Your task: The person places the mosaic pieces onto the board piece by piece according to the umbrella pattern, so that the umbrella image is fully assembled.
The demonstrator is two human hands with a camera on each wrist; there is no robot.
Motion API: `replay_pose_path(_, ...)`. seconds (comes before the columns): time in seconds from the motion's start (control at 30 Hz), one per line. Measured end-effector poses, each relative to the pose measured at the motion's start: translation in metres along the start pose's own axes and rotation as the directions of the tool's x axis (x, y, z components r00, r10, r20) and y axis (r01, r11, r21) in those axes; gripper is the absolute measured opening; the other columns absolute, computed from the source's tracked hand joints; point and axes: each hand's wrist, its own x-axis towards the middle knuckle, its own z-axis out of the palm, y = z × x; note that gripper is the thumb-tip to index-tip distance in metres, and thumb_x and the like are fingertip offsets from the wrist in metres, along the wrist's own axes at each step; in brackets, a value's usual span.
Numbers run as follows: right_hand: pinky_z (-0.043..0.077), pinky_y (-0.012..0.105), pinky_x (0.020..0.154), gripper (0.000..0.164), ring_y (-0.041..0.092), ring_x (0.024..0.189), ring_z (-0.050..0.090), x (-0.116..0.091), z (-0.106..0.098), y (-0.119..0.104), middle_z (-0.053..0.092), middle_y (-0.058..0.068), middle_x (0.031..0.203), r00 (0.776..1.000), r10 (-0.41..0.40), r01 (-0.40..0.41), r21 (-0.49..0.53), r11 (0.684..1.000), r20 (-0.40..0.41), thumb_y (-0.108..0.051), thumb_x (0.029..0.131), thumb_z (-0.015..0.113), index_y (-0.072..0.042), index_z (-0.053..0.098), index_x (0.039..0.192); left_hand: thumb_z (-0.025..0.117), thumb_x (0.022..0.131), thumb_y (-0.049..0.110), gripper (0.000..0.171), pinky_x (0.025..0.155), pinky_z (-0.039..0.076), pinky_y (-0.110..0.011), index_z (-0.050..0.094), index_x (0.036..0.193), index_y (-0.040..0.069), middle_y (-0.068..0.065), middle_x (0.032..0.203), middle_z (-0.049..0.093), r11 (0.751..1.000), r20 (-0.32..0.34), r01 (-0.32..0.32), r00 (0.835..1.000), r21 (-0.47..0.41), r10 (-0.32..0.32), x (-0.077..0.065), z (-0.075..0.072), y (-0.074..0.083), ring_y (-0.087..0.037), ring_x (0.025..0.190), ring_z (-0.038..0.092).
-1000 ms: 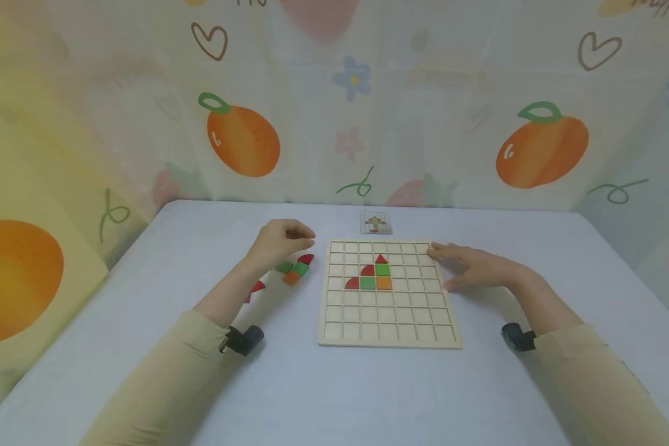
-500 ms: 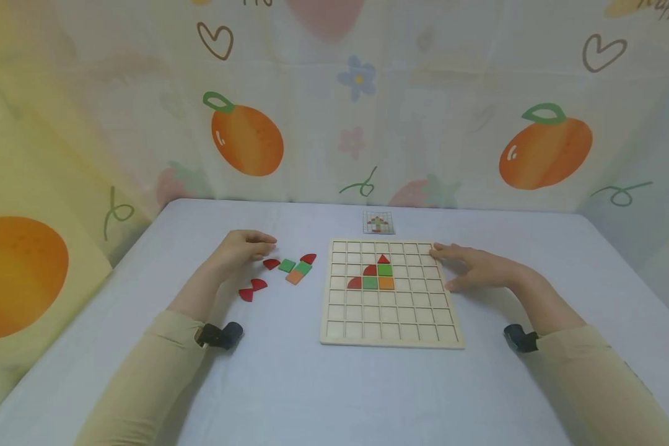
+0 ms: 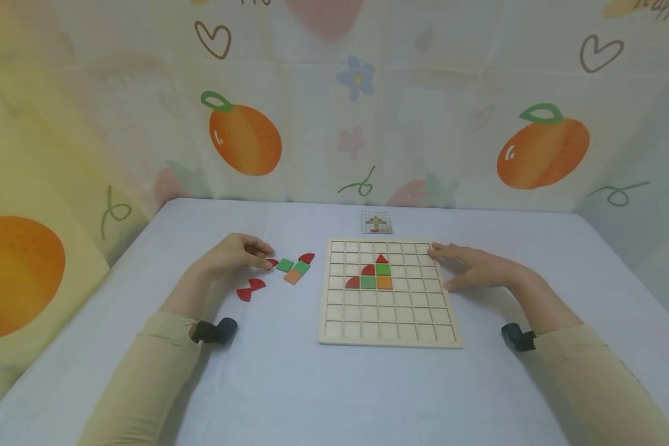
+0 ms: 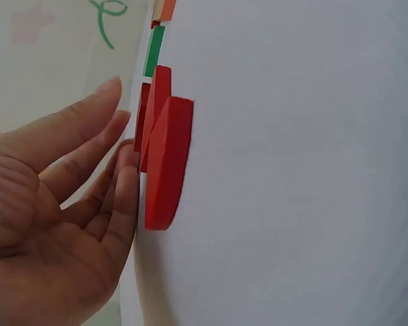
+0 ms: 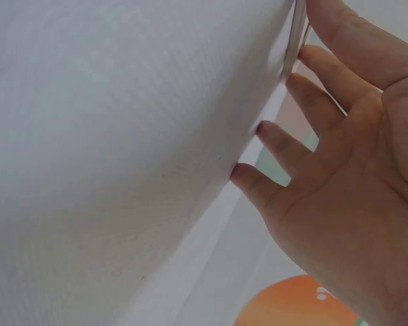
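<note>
My left hand (image 3: 235, 254) is at the left group of loose tiles, its thumb overlapping a red quarter-circle tile (image 3: 273, 263) in the head view. In the left wrist view, its thumb and fingers (image 4: 112, 95) are apart, right beside several red tiles (image 4: 170, 163). My right hand (image 3: 476, 266) rests with spread fingers at the right edge of the wooden grid board (image 3: 390, 334). On this board sit a red triangle (image 3: 381, 259), red quarter-circles (image 3: 354, 283), green squares (image 3: 383, 269) and an orange square (image 3: 384, 283).
Two red quarter-circles (image 3: 244, 295) lie nearest me on the left. A green square (image 3: 285, 265), an orange square (image 3: 293, 276) with another green one, and a red quarter-circle (image 3: 306, 257) lie between hand and board. Behind the board is a small pattern card (image 3: 376, 222).
My left hand has drawn back leftward from over the loose tiles, then its thumb has come down over the leftmost far red quarter-circle. The right hand has stayed at the board's edge.
</note>
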Motion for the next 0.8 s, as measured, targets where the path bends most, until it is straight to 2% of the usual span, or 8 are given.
replay_pose_path(0.27,0.007,0.063,0.105,0.078,0.036,0.14,0.003,0.0005,0.0005,0.0001,0.017,0.004,0.154,1.0,0.018,-0.018,0.006,1.0,-0.003,-0.038,0.077,0.07,-0.018,0.033,0.143,0.075,0.076,0.03,0.037,0.078,0.045,-0.028,0.066,0.108,0.012,-0.006,0.099,0.06,0.994,-0.005,0.005,1.0,0.105,-0.005,0.0,-0.0039,-0.0046,-0.022,0.093,0.051)
replay_pose_path(0.8,0.007,0.063,0.105,0.08,0.038,0.14,0.003,-0.0005,-0.0001,0.0002,0.017,0.005,0.153,1.0,0.011,-0.011,0.016,1.0,-0.004,-0.042,0.076,0.07,-0.017,0.035,0.143,0.075,0.076,0.028,0.034,0.073,0.046,-0.027,0.067,0.104,0.009,-0.008,0.094,0.059,0.992,-0.016,0.003,1.0,0.128,-0.001,-0.0013,-0.002,-0.0029,-0.022,0.089,0.051)
